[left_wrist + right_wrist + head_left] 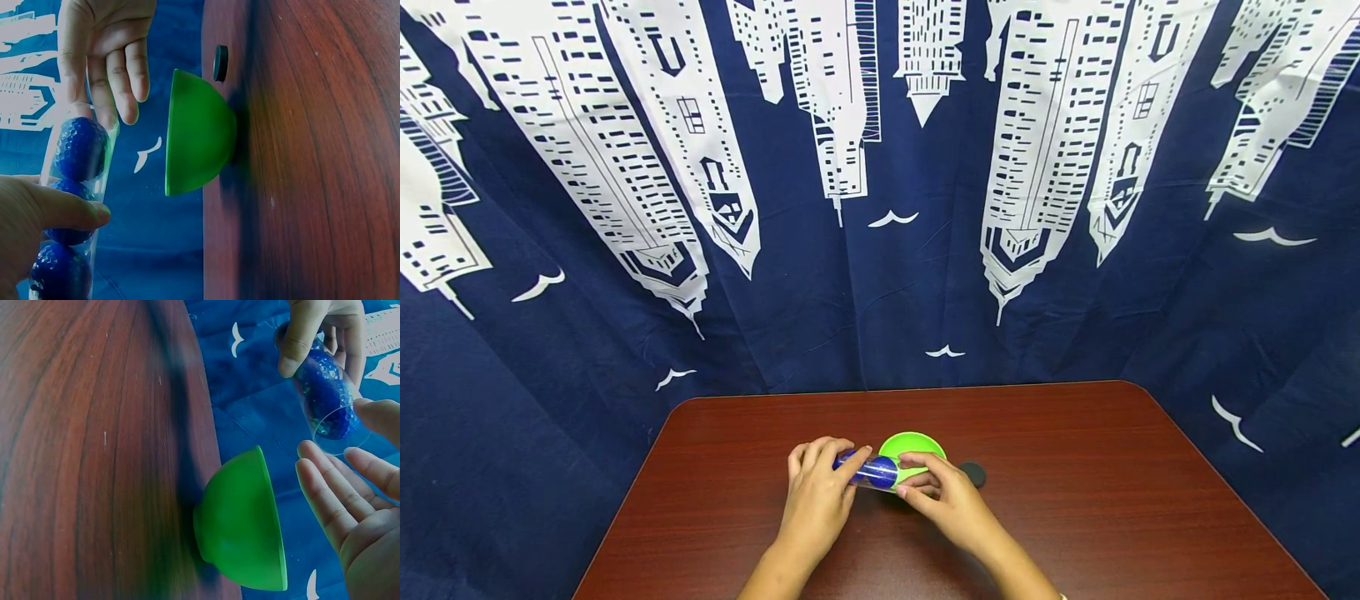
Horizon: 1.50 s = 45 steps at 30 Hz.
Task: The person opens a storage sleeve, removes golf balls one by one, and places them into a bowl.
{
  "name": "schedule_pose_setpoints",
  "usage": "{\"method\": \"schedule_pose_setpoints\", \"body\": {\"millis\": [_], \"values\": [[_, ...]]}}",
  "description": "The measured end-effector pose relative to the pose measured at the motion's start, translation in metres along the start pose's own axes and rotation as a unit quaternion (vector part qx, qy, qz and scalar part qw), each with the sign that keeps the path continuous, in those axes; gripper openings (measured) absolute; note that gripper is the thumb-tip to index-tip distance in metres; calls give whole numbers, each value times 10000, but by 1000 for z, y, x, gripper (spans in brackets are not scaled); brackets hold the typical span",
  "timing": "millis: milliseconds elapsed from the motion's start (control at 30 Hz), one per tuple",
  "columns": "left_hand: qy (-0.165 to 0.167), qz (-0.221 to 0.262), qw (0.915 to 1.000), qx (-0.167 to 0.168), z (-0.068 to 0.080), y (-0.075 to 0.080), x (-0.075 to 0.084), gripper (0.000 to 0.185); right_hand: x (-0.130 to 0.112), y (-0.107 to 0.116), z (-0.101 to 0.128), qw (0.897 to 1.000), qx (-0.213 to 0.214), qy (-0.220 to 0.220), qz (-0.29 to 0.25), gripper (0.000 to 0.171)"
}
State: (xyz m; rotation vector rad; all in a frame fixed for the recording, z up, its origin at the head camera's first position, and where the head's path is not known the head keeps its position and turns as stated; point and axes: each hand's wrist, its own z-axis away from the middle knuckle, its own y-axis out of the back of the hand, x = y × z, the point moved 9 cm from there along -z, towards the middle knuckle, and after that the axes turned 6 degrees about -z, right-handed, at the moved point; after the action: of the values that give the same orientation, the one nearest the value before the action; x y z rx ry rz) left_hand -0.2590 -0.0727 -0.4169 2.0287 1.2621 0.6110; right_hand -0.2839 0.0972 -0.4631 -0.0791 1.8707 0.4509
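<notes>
My left hand (pixel 820 496) grips a clear tube (pixel 100 181) around its side, thumb across it. Blue dimpled balls (pixel 81 149), like golf balls, sit in a row inside; three show in the left wrist view. The tube's round open end (pixel 342 452) points toward my right hand (pixel 951 500). That hand is held at this end, thumb overlapping the tube wall and the other fingers extended close under the rim. Just below and beyond the tube, a green bowl (pixel 240 522) stands upright on the table; its inner bottom is hidden in the head view.
A small dark disc (pixel 973 474) lies on the brown wooden table (pixel 1075 500), right of the bowl. Behind the table's far edge hangs a dark blue curtain (pixel 910 300) with white building and bird prints.
</notes>
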Motion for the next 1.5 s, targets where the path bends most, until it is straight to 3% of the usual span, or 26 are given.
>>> {"method": "schedule_pose_setpoints", "body": {"millis": [333, 967, 1500], "values": [[-124, -98, 9999, 35, -2, 3, 3, 54, 6, -1, 1, 9994, 1, -292, -168, 51], [-29, 104, 9996, 262, 3, 2, -1, 55, 2, 1, -1, 9998, 65, -129, -143, 49], [524, 618, 9967, 57, 9, -13, -11, 56, -7, 6, -4, 9994, 315, 65, 102, 49]]}}
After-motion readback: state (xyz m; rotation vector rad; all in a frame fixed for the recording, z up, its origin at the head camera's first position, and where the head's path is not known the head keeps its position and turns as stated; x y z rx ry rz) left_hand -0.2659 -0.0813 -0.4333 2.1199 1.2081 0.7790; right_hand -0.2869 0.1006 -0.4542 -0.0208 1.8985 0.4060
